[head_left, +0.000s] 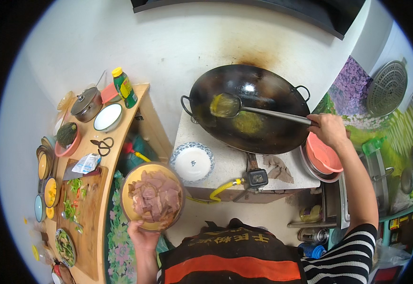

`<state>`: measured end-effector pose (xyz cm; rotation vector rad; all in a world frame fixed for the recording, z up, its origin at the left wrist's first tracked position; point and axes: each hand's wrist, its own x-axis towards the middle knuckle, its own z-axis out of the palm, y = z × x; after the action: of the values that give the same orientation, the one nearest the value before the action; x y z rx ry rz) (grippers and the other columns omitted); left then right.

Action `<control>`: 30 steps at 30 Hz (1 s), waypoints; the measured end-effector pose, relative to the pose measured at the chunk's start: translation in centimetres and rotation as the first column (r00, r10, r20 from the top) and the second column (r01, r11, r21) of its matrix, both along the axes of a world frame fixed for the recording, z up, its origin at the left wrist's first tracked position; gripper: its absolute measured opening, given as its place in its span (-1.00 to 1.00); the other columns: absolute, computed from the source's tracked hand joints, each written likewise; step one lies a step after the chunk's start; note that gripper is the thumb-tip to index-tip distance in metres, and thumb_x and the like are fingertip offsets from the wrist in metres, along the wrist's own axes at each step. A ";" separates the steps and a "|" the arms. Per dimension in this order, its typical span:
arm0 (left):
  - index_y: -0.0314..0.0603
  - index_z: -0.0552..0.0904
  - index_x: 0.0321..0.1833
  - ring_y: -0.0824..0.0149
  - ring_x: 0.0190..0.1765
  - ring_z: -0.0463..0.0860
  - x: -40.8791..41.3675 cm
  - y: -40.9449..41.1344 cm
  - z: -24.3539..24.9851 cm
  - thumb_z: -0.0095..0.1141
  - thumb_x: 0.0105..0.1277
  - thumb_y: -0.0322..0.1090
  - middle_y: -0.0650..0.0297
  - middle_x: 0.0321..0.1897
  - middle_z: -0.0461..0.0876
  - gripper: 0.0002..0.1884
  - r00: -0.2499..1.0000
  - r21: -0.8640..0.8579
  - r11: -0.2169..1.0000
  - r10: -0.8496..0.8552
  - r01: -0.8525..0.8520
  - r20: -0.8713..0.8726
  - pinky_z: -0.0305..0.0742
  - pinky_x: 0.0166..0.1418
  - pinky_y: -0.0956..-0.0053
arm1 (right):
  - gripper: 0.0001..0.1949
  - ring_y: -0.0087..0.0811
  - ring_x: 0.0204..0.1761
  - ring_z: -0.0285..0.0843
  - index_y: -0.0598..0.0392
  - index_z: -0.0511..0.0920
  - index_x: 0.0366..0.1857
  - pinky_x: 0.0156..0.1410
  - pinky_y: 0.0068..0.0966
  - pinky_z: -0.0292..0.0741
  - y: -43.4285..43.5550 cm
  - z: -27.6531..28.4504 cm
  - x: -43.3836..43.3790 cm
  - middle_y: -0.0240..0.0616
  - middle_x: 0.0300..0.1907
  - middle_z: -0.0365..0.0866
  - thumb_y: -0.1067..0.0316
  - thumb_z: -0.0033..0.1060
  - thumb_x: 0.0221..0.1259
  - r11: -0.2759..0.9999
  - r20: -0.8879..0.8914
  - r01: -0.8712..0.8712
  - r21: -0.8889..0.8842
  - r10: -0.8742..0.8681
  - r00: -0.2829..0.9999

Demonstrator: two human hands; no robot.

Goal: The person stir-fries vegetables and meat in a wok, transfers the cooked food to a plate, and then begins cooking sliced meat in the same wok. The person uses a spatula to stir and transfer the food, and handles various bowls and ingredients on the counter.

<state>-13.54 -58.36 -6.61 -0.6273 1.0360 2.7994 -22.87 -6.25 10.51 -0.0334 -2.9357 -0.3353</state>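
With my right hand (329, 129) I grip the handle of a metal wok ladle (275, 114), whose bowl rests inside a large black wok (263, 138). Yellowish oil (248, 122) lies at the wok's bottom. My left hand (144, 234) holds up a yellow bowl (128, 209) by its near rim; sliced raw meat (155, 193) fills it. Between the bowl and the wok, a white plate with a blue patterned rim (192, 163) lies on the stove counter (224, 177).
At left, a wooden table (121, 129) bears a cutting board (91, 198) with chopped vegetables, scissors (103, 145), a lidded pot (87, 104) and a green bottle (125, 90). A burner valve (256, 178) with a yellow hose fronts the counter. Coral baskets (321, 152) stand right, beside a sink (375, 177).
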 end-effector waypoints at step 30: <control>0.00 0.46 0.23 0.20 -0.04 0.60 -0.2 -0.7 0.5 0.02 -0.01 -0.16 0.27 0.08 0.58 -0.38 1.000 0.014 1.000 0.010 -0.010 -0.025 0.45 -0.39 0.39 | -0.70 -0.13 -0.13 0.68 -0.07 0.70 -0.13 -0.01 -0.22 0.57 -0.2 -2.6 -1.4 -0.13 -0.26 0.72 0.05 0.29 0.12 0.958 0.058 0.268 -0.105 -0.264 0.963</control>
<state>-13.71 -59.01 -6.13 -0.5993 1.0197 2.8278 -24.24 -6.40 7.93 -0.4461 -2.9914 -0.2100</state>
